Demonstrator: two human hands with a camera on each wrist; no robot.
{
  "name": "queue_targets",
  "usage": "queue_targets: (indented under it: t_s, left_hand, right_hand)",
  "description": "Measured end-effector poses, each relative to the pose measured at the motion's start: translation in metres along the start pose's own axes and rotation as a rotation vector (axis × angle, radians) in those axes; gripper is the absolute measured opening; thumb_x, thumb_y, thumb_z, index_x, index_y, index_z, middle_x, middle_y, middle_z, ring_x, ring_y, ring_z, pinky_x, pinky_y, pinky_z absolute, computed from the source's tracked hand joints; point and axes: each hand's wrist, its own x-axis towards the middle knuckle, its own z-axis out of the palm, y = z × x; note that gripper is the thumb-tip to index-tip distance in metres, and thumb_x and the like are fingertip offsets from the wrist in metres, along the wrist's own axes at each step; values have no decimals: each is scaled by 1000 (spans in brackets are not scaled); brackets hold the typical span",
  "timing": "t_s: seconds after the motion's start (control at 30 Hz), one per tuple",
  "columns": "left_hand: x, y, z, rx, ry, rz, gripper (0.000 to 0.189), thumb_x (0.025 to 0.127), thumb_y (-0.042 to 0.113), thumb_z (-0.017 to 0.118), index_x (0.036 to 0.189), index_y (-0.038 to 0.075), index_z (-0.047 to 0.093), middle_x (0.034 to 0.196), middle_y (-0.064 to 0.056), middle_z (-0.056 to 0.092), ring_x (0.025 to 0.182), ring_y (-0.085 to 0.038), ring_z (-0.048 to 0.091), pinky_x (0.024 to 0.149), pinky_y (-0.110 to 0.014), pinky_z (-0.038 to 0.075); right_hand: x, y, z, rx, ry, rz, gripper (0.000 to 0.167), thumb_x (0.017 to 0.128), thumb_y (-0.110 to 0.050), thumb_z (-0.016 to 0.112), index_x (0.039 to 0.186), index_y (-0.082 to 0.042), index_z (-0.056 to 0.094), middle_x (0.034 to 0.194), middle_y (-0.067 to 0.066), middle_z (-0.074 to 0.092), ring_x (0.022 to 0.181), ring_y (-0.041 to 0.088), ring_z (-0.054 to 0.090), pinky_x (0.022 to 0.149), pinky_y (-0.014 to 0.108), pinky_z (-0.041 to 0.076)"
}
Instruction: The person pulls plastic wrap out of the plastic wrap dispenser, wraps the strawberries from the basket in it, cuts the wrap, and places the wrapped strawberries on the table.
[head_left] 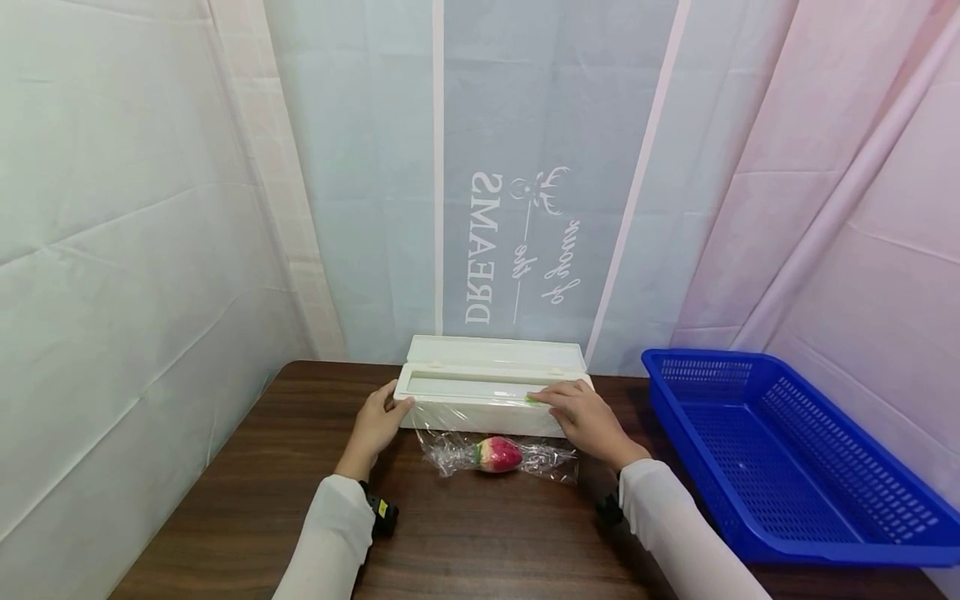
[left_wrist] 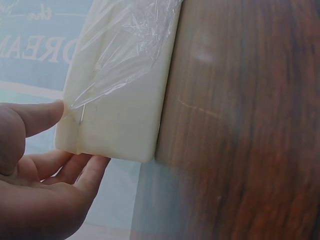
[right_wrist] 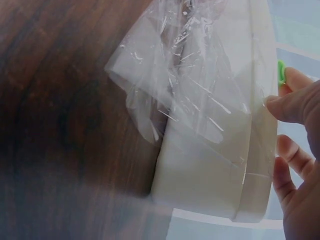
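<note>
- Apparently steadied, the long white plastic box (left_wrist: pixel 120 130) sits at 12 o'clock, its lid raised behind it.
- The left hand (head_left: pixel 375 423) clasps its 9 o'clock end, thumb on the top edge, fingers round the end.
- Well apart from it, the right hand (head_left: pixel 592 425) has fingertips at a small bright-green tab (right_wrist: pixel 281 72) towards 2 o'clock; whether they pinch or only press it, I cannot tell.
- Clear, crinkled plastic film (head_left: pixel 551 458) hangs over the front towards 6 o'clock, bunched around a red strawberry-shaped object (head_left: pixel 498 455) on the dark wooden table (head_left: pixel 480 533).
- If the left grip loosened, a sideways push could swivel the box.
- Slack folds might snag at the edge and tear raggedly.
- A tug on the film could roll the strawberry-shaped object.
</note>
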Motion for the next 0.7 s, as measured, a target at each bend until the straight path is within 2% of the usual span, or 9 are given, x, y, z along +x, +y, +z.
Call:
queue_targets:
  t_s: [0.1, 0.2, 0.27, 0.37, 0.5, 0.63, 0.7]
  left_hand:
    - [0, 1, -1, 9, -5, 5, 62, 103, 25, 60, 153, -1, 35, 156, -26, 30, 139, -45, 37, 106, -58, 39]
    - [-1, 1, -2, 17, -9, 8, 61, 103, 25, 60, 153, 0, 36, 156, -27, 30, 139, -45, 37, 106, -59, 39]
    - [-1, 2, -2, 14, -7, 10, 61, 103, 25, 61, 153, 0, 37, 155, -26, 30, 138, -45, 38, 106, -58, 39]
    - [0, 2, -1, 11, -2, 14, 61, 102, 25, 61, 152, 0, 38, 155, -26, 31, 138, -45, 38, 105, -57, 40]
    - [1, 1, -1, 8, 1, 22, 61, 102, 24, 62, 152, 0, 38, 155, -26, 32, 137, -46, 38, 105, -56, 41]
    - [1, -1, -1, 10, 3, 32, 60, 102, 22, 62, 152, -1, 38, 156, -26, 31, 137, -47, 38, 106, -57, 40]
    - [1, -2, -1, 12, 0, 33, 60, 102, 22, 62, 152, -1, 38, 156, -26, 30, 137, -47, 38, 105, -57, 40]
  right_hand:
    - [1, -1, 1, 5, 2, 5, 39, 90, -4, 73, 126, -20, 72, 120, 2, 69, 109, 29, 59, 88, 50, 51]
    - [1, -3, 0, 23, -8, 37, 34, 92, -18, 74, 127, -21, 72, 120, 0, 68, 109, 26, 58, 88, 49, 50]
    - [0, -6, -1, 34, -16, 65, 36, 93, -27, 74, 128, -22, 71, 120, -1, 67, 110, 24, 57, 89, 49, 50]
    - [0, -9, -1, 15, 3, 89, 41, 92, -33, 75, 130, -20, 70, 118, 1, 64, 107, 24, 57, 87, 49, 50]
    - [3, -13, 2, 11, 89, 94, 43, 88, -28, 80, 127, -11, 69, 110, 6, 61, 101, 25, 57, 83, 46, 51]
    - [6, -20, 7, 40, 168, 70, 37, 85, -18, 83, 116, -2, 71, 104, 10, 63, 97, 27, 59, 79, 43, 53]
    - [7, -23, 9, 49, 180, 77, 34, 85, -17, 82, 113, -1, 72, 102, 9, 64, 93, 25, 59, 76, 40, 54]
